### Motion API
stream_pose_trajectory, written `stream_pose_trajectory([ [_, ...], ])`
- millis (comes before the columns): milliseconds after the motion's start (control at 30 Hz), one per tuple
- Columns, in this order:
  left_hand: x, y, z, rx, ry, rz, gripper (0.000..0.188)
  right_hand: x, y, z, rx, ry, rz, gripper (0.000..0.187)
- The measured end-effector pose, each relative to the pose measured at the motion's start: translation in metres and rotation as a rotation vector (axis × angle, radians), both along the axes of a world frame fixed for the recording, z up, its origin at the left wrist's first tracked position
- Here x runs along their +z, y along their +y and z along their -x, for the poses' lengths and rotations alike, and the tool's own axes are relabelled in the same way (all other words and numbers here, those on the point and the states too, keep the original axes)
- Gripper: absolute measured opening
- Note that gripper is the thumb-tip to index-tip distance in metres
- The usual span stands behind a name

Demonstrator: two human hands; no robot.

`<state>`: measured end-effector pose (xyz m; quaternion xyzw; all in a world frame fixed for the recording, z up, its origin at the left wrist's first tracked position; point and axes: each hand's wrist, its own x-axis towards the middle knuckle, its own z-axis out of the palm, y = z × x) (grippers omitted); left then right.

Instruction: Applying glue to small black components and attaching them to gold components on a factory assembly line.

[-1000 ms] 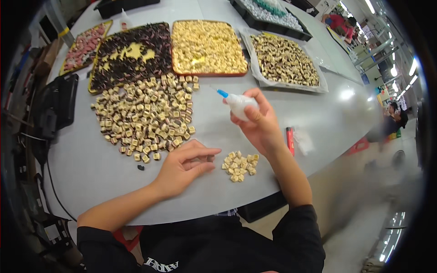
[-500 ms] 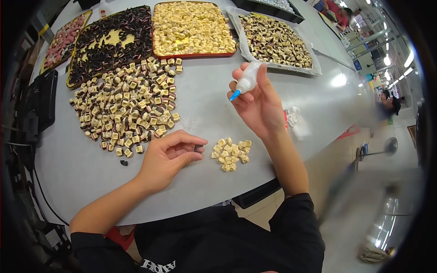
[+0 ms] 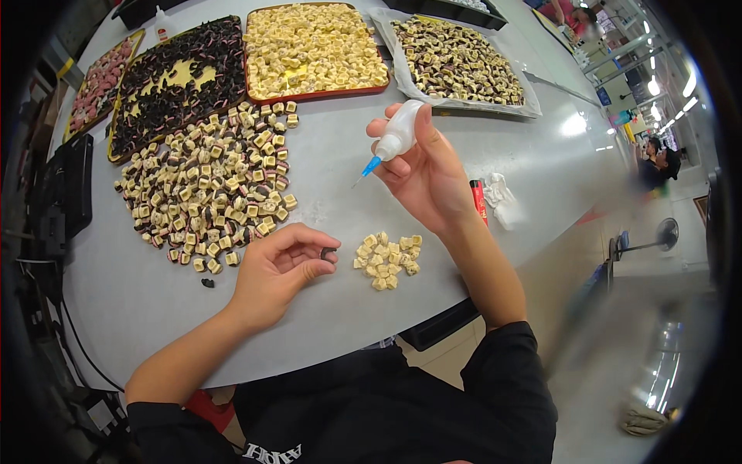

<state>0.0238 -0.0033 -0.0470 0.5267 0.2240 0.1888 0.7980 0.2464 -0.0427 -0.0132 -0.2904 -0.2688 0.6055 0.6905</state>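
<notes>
Between the thumb and fingers of my left hand (image 3: pixel 282 267) is a small black piece (image 3: pixel 328 253), pinched just above the grey table. My right hand (image 3: pixel 433 174) is wrapped round a white squeeze bottle (image 3: pixel 398 131), raised and tilted so that its blue needle tip (image 3: pixel 369 167) points down to the left. Several small cream pieces (image 3: pixel 386 261) lie loosely together to the right of my left hand. Beyond that hand spreads a big pile of cream, black and pink pieces (image 3: pixel 209 189). One loose black piece (image 3: pixel 207 283) lies at the pile's near edge.
Along the far side stand trays of pink pieces (image 3: pixel 100 83), black pieces (image 3: pixel 174 73), cream pieces (image 3: pixel 313 48) and cream-and-black pieces (image 3: pixel 456 62). A red lighter (image 3: pixel 478 199) and crumpled white tissue (image 3: pixel 502 203) lie right of my right wrist. Another white bottle (image 3: pixel 161 25) stands far left.
My right hand has shifted slightly left, turning the bottle so that the needle shows. My left hand keeps its pinch on the black piece. The whole view has shifted a little.
</notes>
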Motion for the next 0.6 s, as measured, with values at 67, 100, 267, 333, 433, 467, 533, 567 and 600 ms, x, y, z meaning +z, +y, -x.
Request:
stream_pose_trajectory([
  [67,-0.0009,0.0010,-0.0007,0.008,-0.044,-0.042,0.022,-0.0007,-0.0002,0.0016,0.010,-0.028,0.005,0.042],
  [100,-0.0017,0.0015,-0.0009,0.012,-0.066,-0.062,0.022,-0.0006,-0.0001,0.0027,0.016,-0.059,0.005,0.043],
  [267,-0.0049,0.0032,-0.0011,0.005,-0.100,-0.088,0.024,-0.0018,0.0003,0.0089,0.019,-0.114,0.034,0.040],
  [333,-0.0041,0.0038,-0.0014,0.004,-0.092,-0.073,0.025,-0.0028,0.0008,0.0090,0.022,-0.117,0.038,0.041],
  [433,-0.0027,0.0040,-0.0017,0.000,-0.085,-0.064,0.025,-0.0032,0.0009,0.0087,0.025,-0.127,0.039,0.041],
  [467,-0.0025,0.0039,-0.0016,0.000,-0.083,-0.066,0.025,-0.0030,0.0007,0.0088,0.026,-0.130,0.041,0.041],
  [533,-0.0021,0.0039,-0.0014,-0.002,-0.081,-0.065,0.025,-0.0027,0.0003,0.0089,0.026,-0.136,0.045,0.041],
  [567,-0.0020,0.0040,-0.0012,-0.004,-0.080,-0.065,0.025,-0.0025,0.0002,0.0089,0.024,-0.135,0.046,0.041],
  [600,-0.0020,0.0041,-0.0012,-0.007,-0.078,-0.065,0.025,-0.0024,0.0001,0.0091,0.027,-0.138,0.045,0.041],
])
